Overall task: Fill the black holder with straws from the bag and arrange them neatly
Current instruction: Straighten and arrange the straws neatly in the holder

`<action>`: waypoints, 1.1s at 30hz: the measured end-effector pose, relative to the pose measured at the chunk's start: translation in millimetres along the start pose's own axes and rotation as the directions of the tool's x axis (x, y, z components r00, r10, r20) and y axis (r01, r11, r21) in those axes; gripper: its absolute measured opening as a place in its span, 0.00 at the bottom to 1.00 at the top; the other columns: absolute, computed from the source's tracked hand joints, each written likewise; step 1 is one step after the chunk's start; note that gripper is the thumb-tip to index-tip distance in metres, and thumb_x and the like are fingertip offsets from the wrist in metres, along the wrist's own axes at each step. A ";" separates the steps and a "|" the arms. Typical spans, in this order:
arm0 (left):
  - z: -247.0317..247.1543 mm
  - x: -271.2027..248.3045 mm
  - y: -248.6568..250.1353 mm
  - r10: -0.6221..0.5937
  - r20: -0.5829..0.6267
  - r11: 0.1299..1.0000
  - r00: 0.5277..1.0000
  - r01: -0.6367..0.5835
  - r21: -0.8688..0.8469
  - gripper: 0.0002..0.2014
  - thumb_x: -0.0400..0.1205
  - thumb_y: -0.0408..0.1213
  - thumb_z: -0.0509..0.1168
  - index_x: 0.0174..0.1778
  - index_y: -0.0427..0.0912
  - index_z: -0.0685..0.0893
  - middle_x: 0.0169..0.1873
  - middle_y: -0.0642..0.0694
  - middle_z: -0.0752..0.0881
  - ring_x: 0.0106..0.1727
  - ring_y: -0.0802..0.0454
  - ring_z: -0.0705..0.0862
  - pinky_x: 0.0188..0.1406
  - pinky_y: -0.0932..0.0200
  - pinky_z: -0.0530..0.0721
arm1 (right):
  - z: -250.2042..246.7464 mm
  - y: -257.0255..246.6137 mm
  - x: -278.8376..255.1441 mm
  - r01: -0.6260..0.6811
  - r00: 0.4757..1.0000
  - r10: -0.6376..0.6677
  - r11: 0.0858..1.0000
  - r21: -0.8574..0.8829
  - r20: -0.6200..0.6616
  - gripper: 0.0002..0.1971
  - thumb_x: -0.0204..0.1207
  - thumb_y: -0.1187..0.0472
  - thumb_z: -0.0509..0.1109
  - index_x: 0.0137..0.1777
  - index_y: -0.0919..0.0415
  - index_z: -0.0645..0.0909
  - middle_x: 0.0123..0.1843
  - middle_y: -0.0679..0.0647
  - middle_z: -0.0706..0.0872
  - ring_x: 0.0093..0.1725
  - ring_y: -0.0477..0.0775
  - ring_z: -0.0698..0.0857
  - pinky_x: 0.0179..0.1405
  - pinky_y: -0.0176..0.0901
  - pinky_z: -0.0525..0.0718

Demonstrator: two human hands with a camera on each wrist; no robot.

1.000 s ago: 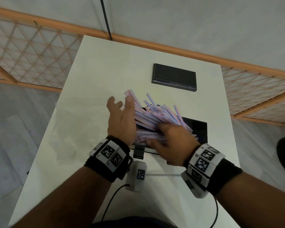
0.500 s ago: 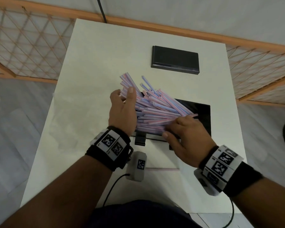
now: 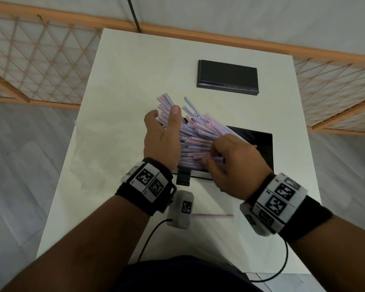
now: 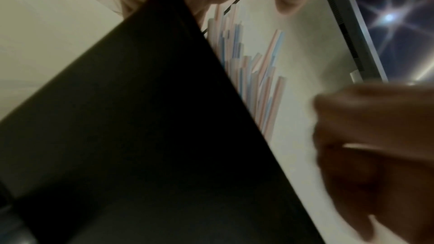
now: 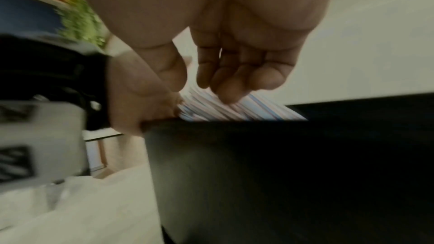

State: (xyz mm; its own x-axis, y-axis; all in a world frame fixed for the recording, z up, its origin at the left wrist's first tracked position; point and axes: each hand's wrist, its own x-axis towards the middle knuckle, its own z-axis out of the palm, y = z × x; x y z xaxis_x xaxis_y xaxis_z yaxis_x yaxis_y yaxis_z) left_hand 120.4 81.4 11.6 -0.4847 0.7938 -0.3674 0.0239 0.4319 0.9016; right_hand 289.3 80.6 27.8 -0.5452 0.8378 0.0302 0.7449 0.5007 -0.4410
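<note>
Pink-and-blue striped straws [image 3: 198,133] lie fanned in the open black holder [image 3: 259,144], their far ends sticking out past its left rim. My left hand [image 3: 162,142] stands flat against the bundle's left side, thumb up along the straws. My right hand [image 3: 234,165] lies on the straws near the holder's front wall, its bent fingers and thumb closed on a few of them. The left wrist view shows the uneven straw ends [image 4: 263,81] beside the holder's dark wall [image 4: 140,118]. In the right wrist view the fingertips [image 5: 230,96] touch the straws [image 5: 253,112] above the rim.
A black lid [image 3: 228,77] lies further back on the white table [image 3: 135,70]. One loose straw [image 3: 213,216] lies near the front edge. The clear bag [image 3: 97,157] lies crumpled at the left. A wooden lattice rail [image 3: 40,60] runs beyond the table.
My right hand has slid from the straws' right ends towards the middle of the bundle. The left hand has stayed against the left side.
</note>
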 end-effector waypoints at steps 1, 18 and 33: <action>-0.2 0.6 -0.4 -0.009 0.002 1.000 1.000 0.009 -0.010 0.34 0.85 0.66 0.52 0.80 0.45 0.64 0.70 0.42 0.79 0.68 0.41 0.79 0.65 0.50 0.75 | -3.8 -7.7 -5.9 0.034 0.999 -0.034 0.999 0.000 0.008 0.10 0.75 0.48 0.65 0.38 0.53 0.74 0.35 0.49 0.77 0.34 0.60 0.81 0.30 0.50 0.81; 5.4 -8.2 -6.3 0.166 0.000 0.979 0.986 -0.164 0.119 0.32 0.87 0.56 0.58 0.81 0.42 0.60 0.67 0.50 0.81 0.62 0.56 0.80 0.53 0.74 0.73 | 111.2 3.5 -39.5 0.195 0.609 0.161 0.919 -0.343 0.777 0.12 0.78 0.62 0.69 0.61 0.58 0.83 0.57 0.57 0.87 0.56 0.63 0.88 0.51 0.52 0.85; -14.5 4.3 0.3 0.073 -0.098 0.974 0.993 -0.092 -0.207 0.42 0.74 0.72 0.54 0.80 0.49 0.65 0.70 0.49 0.80 0.67 0.50 0.81 0.68 0.57 0.75 | 28.3 -8.1 -39.5 -0.068 0.798 0.095 0.995 -0.067 0.596 0.03 0.73 0.60 0.62 0.43 0.56 0.77 0.46 0.54 0.80 0.49 0.62 0.84 0.45 0.48 0.83</action>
State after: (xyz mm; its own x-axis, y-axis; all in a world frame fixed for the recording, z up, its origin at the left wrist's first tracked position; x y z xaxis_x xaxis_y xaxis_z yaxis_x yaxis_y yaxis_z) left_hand 105.6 78.7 13.6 -0.5648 0.7776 -0.2763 -0.1133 0.2585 0.9593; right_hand 293.9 37.2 4.8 -0.5935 0.5857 -0.5520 0.8043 0.4561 -0.3808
